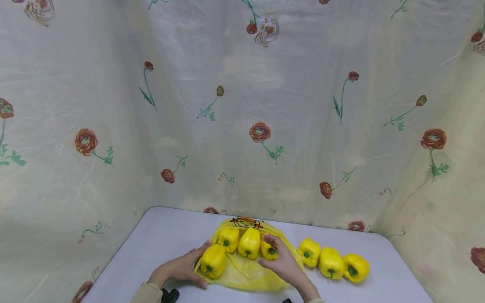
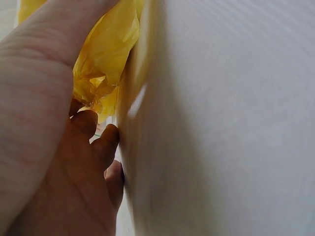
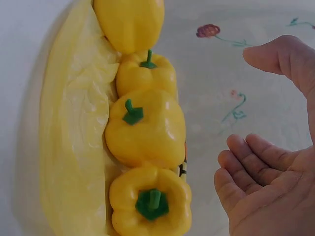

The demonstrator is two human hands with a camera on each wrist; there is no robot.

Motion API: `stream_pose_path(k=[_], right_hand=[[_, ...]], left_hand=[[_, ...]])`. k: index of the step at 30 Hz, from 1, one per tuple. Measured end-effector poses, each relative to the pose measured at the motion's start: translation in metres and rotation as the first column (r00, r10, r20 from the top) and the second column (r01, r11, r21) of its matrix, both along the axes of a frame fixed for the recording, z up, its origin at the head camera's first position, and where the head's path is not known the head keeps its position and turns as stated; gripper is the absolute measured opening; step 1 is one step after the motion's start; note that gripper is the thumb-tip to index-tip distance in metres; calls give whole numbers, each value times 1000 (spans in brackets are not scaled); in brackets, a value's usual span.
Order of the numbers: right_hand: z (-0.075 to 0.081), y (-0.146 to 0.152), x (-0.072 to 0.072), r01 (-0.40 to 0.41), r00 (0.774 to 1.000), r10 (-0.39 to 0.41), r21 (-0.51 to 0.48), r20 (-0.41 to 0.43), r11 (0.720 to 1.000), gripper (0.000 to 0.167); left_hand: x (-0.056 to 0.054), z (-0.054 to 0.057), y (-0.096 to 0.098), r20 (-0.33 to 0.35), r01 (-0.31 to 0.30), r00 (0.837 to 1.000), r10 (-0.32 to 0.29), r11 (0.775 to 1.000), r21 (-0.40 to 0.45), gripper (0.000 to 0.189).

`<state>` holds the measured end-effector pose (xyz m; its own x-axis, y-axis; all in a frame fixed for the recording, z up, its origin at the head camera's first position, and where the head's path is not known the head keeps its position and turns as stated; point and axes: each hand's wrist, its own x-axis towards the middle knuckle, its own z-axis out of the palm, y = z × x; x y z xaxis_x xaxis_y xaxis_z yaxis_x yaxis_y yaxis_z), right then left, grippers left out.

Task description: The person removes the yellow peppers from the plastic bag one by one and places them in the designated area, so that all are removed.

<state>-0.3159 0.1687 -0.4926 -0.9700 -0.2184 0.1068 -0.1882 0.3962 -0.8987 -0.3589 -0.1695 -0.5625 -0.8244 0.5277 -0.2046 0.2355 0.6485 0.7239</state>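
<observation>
A yellow plastic bag [image 1: 251, 275] lies flat, with several yellow bell peppers on or in it; I cannot tell which. At the bag's left side my left hand [image 1: 182, 267] spreads its thumb and fingers beside the front-left bell pepper [image 1: 213, 261]. The left wrist view has the fingers [image 2: 106, 142] near the crumpled edge of the bag [image 2: 106, 54]. My right hand [image 1: 284, 263] is raised over the bag's right part, partly hiding a bell pepper [image 1: 268, 248]. In the right wrist view its fingers [image 3: 256, 160] and thumb stand wide apart, holding nothing.
Right of the bag, three more yellow bell peppers [image 1: 331, 263] sit in a row on the white table [image 1: 166, 229]. A flower-printed curtain [image 1: 242, 168] encloses the table at the back and both sides.
</observation>
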Motion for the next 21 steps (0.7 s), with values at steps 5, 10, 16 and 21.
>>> stream_pose_path(k=[5,10,16,21], right_hand=[[-1,-6,3,-48,999,48,10,8,999,73],[-4,-13,2,-86,996,86,9,-5,996,75],[-6,-20,0,-84,996,84,17,7,996,77],[-8,-26,0,-101,995,101,21,12,995,80]], left_hand=[[1,0,-1,-1,-4,1000,4,1000,-3,121],[1,0,-2,-3,1,1000,-1,1000,1,121],[0,0,-1,-5,3,1000,-3,1000,-6,121],[0,1,0,-6,-1,1000,0,1000,-7,121]])
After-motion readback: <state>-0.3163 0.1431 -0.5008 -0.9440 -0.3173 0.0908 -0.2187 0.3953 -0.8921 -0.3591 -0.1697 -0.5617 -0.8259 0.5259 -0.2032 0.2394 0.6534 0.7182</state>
